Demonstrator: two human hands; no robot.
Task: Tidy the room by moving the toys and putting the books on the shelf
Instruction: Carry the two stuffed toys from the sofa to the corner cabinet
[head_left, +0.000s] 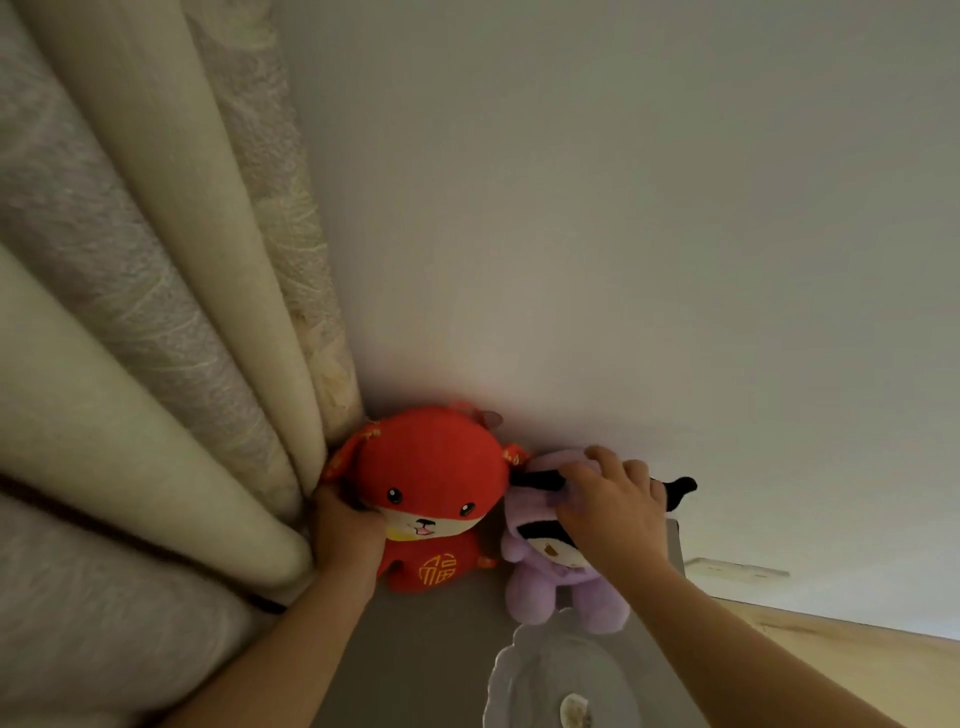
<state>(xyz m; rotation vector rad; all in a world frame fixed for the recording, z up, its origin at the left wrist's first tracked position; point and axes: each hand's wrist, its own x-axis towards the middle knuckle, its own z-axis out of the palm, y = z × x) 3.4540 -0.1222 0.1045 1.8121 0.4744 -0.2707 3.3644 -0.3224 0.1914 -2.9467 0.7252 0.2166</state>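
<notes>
**Toys side by side in the corner, one under each of your hands**

Starting at 9 o'clock, the curtain (156, 312) hangs down onto the grey top (431, 649) and presses against your left hand (345, 535). That hand's fingers are curled into the side of the red toy (436, 467), so the toy lies at 3 o'clock from your grip. It sits upright, its back to the wall (623, 208).

Just beside it at 3 o'clock, touching or nearly so, sits the purple toy (540, 592), also upright, its long axis running 12 to 6. Your right hand (613, 506) comes down on its head from above, fingers curled over the crown and a black ear. The body hangs at 6 o'clock from that grip.

Each hand is nearest its own toy, so neither needs to cross. Mind the plate (519, 670), which sits at 6 o'clock from the purple toy and touches its feet. Lifting straight up looks safer than dragging the toy toward you.
</notes>
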